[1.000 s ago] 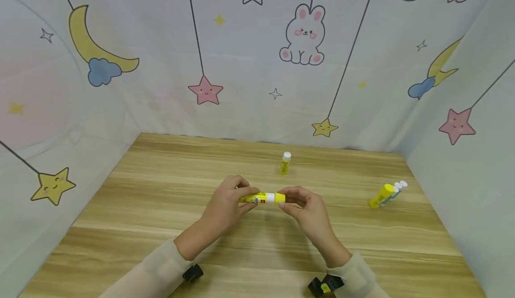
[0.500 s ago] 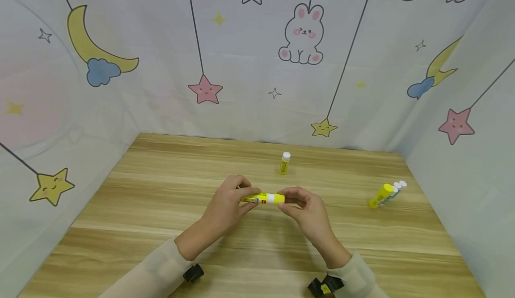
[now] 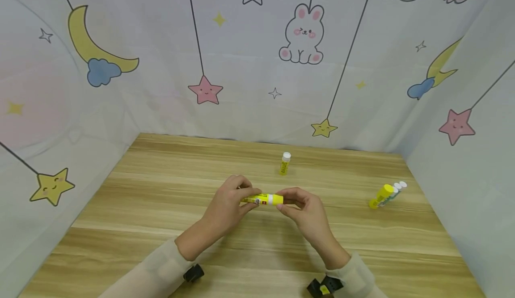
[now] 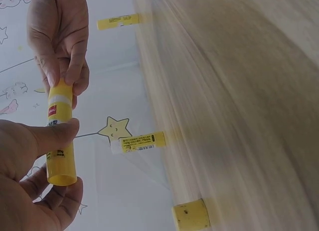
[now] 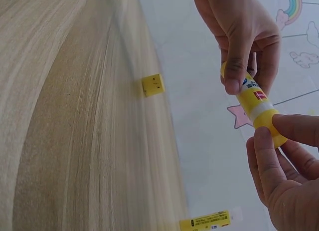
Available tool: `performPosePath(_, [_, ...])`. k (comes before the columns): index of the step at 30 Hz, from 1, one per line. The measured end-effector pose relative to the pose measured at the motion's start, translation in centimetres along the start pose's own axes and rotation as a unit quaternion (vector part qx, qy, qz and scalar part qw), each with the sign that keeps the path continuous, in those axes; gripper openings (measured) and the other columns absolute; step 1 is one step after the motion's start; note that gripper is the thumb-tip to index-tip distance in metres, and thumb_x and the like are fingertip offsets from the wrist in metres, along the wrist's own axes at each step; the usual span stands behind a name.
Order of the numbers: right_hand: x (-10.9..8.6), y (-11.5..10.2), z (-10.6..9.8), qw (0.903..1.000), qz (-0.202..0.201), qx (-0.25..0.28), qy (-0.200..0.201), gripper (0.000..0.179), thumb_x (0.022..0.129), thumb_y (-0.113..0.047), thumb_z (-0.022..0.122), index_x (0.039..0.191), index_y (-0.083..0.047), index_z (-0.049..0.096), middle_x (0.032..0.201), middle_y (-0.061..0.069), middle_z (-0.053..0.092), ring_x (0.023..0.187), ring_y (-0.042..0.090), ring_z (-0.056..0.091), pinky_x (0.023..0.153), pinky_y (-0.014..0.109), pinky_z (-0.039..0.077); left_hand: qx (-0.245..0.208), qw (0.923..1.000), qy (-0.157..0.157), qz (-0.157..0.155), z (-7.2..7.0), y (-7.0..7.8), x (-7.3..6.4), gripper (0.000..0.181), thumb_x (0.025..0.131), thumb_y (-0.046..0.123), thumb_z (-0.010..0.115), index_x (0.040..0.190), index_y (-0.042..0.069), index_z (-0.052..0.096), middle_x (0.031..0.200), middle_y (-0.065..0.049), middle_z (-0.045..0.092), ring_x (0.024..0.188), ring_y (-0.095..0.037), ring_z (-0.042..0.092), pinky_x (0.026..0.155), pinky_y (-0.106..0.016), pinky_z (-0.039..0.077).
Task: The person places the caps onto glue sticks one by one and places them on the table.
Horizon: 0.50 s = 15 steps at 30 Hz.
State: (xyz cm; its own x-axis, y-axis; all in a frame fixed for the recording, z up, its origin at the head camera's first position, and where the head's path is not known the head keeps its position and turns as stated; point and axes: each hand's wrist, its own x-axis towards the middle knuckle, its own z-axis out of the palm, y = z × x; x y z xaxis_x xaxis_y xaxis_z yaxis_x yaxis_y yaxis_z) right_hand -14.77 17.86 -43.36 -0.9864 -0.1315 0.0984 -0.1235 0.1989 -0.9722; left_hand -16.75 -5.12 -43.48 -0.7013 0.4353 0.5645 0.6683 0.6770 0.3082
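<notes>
A yellow glue stick (image 3: 257, 199) lies level between both hands above the wooden table. My left hand (image 3: 227, 199) grips its printed body with thumb and fingers. In the left wrist view, the round end of the glue stick (image 4: 61, 166) faces the camera past the thumb. The right hand (image 3: 307, 208) pinches the plain yellow cap (image 3: 278, 199) at the other end. A narrow white band (image 5: 262, 110) shows between cap and body in the right wrist view. Beyond the hands stands another yellow glue stick (image 3: 284, 163) with a white top.
At the right stand a yellow glue stick (image 3: 382, 195) and white-topped tubes (image 3: 397, 187) just behind it. A short yellow cylinder (image 4: 192, 215) sits on the table (image 3: 161, 168), visible in both wrist views. A printed white curtain (image 3: 241, 110) encloses the table's back and sides.
The right hand has shifted slightly left with the cap, and the white band between cap and body has become narrower. The left hand stays about where it was.
</notes>
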Motion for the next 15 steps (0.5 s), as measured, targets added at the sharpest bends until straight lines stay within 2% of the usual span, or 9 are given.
performPosePath(15, [0.15, 0.01, 0.12, 1.0000, 0.002, -0.005, -0.001, 0.020, 0.087, -0.007, 0.080, 0.106, -0.011, 0.075, 0.111, 0.005, 0.071, 0.100, 0.024, 0.067, 0.084, 0.029, 0.059, 0.005, 0.9999, 0.008, 0.008, -0.23, 0.14, 0.06, 0.030, 0.075, 0.015, 0.091, 0.103, 0.019, 0.081, 0.098, 0.005, 0.060, 0.093, -0.013, 0.056, 0.077, -0.026, 0.053])
